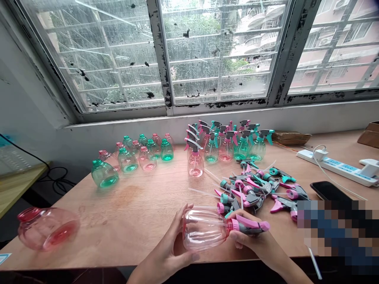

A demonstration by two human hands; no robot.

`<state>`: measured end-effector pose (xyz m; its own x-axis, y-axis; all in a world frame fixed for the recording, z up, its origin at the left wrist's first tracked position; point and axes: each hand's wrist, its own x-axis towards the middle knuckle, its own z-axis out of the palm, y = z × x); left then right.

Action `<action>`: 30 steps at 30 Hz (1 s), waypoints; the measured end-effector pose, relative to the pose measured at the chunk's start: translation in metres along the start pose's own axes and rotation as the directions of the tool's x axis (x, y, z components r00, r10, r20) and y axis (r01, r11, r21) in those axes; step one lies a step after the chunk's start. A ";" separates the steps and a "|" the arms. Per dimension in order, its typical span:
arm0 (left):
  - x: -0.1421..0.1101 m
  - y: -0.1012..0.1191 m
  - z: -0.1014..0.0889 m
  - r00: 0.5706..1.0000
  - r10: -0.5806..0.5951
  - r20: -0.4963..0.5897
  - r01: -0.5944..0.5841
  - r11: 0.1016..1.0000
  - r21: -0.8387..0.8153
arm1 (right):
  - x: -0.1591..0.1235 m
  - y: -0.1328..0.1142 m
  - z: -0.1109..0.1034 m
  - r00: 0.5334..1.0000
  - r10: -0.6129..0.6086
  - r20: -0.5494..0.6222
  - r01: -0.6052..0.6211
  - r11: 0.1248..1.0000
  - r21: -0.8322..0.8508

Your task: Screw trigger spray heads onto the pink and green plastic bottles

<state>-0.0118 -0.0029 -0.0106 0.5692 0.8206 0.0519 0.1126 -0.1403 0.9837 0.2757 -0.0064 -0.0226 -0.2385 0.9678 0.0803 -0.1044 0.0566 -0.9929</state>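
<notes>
Pink bottle (204, 228) gripped by left fingers (187, 258), right fingers (241, 238).
Spray heads (251, 198) crowd just beyond; desk (142, 213) open mid-left, front edge (74, 267) near.

Daylight comes in through the big windows (222, 51) on the far side. They are very bright, so the trees (194, 27) outside look pale. The wall (29, 90) on the left is gray and dim. White shiny streaks sit on the held bottle (204, 227). The near left bottle (44, 230) looks stretched. Big blocky squares (334, 232) cover a patch at the near right.
</notes>
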 end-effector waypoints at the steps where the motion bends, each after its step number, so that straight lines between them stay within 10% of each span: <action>1: 0.000 0.001 0.000 1.000 0.006 -0.005 -0.006 1.000 0.021 | 0.000 0.000 0.000 1.000 -0.001 -0.003 0.001 1.000 -0.003; 30: 0.000 0.001 0.001 0.999 -0.032 -0.006 0.032 0.999 -0.027 | 0.000 -0.001 0.002 0.999 0.026 -0.020 -0.027 0.998 -0.053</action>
<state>-0.0112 -0.0035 -0.0097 0.5601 0.8281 0.0216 0.1086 -0.0992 0.9891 0.2745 -0.0072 -0.0211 -0.2223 0.9736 0.0525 -0.0462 0.0432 -0.9980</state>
